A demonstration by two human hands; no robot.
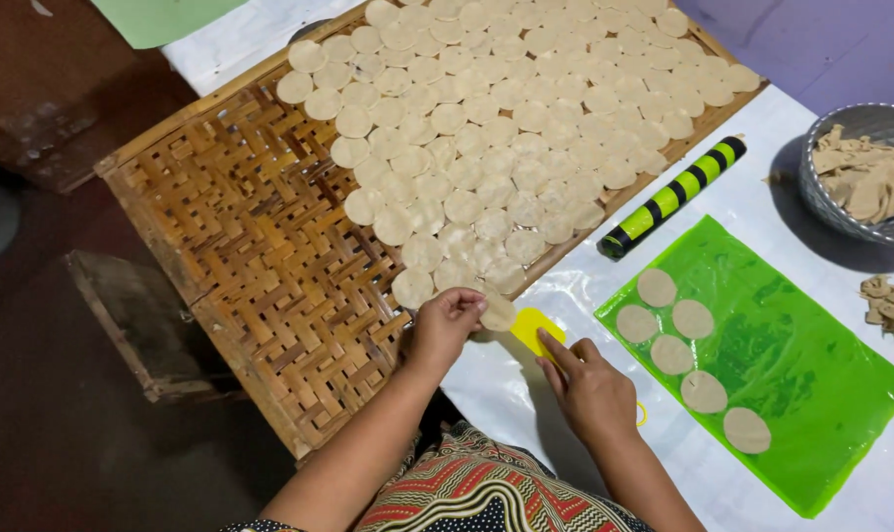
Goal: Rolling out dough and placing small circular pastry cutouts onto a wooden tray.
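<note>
now the left hand (447, 320) pinches a round dough disc (497, 313) at the woven tray (250, 246); the right hand (593, 389) grips a yellow scraper (535, 330).

Dough discs (511, 108) on woven tray (260, 256) — hands nearby

Both forearms reach forward, the left hand (447, 320) curled with fingertips pinched, the right hand (590, 389) pressed flat, fingers extended.
</note>
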